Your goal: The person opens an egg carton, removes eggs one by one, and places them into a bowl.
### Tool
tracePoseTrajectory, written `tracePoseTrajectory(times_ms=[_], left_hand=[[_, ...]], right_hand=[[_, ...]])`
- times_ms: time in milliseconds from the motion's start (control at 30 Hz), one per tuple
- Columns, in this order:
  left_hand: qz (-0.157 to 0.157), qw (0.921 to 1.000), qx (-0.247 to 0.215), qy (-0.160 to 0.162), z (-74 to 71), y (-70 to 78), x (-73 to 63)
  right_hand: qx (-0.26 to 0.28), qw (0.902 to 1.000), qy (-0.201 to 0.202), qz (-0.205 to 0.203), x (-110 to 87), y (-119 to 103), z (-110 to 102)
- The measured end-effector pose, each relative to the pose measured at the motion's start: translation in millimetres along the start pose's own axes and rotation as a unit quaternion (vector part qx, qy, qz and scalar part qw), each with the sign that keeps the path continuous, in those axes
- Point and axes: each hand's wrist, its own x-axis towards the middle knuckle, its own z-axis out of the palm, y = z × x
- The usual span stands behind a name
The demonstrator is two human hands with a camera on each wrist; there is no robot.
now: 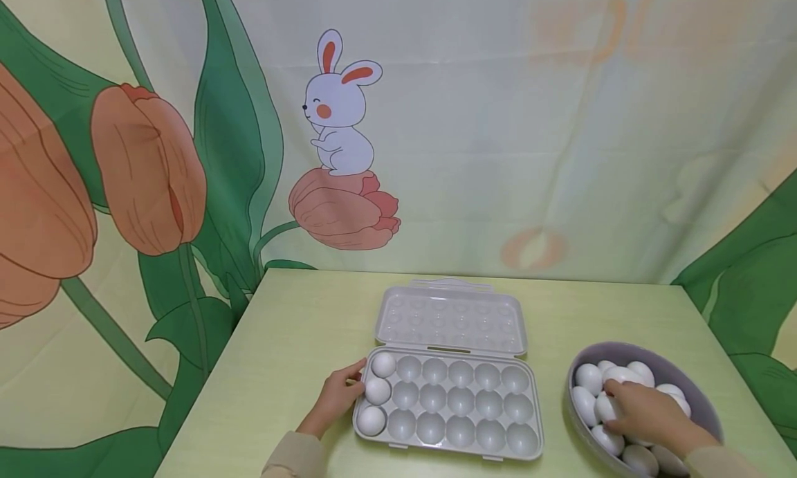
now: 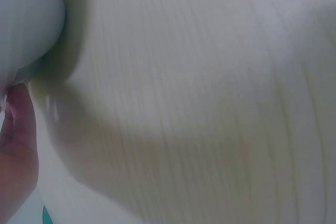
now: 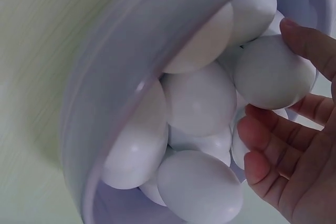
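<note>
A pale grey plastic egg carton (image 1: 461,400) lies with its lid (image 1: 451,319) swung back. Three white eggs, one of them the middle egg (image 1: 377,391), fill its leftmost column. My left hand (image 1: 339,395) grips the carton's left edge; in the left wrist view only part of that hand (image 2: 20,150) shows beside a rounded cup (image 2: 31,22). Over a grey-purple bowl (image 1: 700,412) of eggs, my right hand (image 1: 650,416) pinches a white egg (image 3: 273,72). Its thumb lies on one side of the egg and its fingertips on the other.
The bowl stands right of the carton and holds several white eggs (image 3: 199,98) plus darker, shaded ones (image 1: 640,458) near its front. Both rest on a pale yellow-green table (image 1: 299,326). A printed curtain (image 1: 461,153) with tulips and a rabbit hangs behind.
</note>
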Motion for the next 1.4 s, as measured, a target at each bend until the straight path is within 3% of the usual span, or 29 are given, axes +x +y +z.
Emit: tracePoseTrajectory(times_ms=[267,467,567,767,1067,1400], left_hand=[[-0.004,1.0000,-0.006,-0.003,-0.5,-0.4,0.5],[-0.003,1.0000,-0.001,-0.003,-0.5,-0.7,0.6],[-0.004,1.0000,0.000,-0.002,-0.4,-0.8,0.6],[-0.002,1.0000,0.009,-0.001,0.0,-1.5,1.1],[0.000,0.9999,0.011,0.000,0.3,-3.1,1.4],[0.002,1.0000,0.006,0.002,0.6,-3.8,1.4]], right_hand=[[0.009,0.9989,-0.041,0.021,9.1,-7.4,-27.4],[0.040,0.9991,-0.011,-0.005,31.2,-36.7,-53.9],[0.053,0.9982,0.010,-0.028,42.3,-57.2,-55.5],[0.085,0.9899,0.041,-0.106,64.9,-97.9,-35.4],[0.126,0.9724,0.011,-0.196,87.7,-157.2,14.5],[0.160,0.9589,-0.025,-0.233,94.0,-212.8,60.5]])
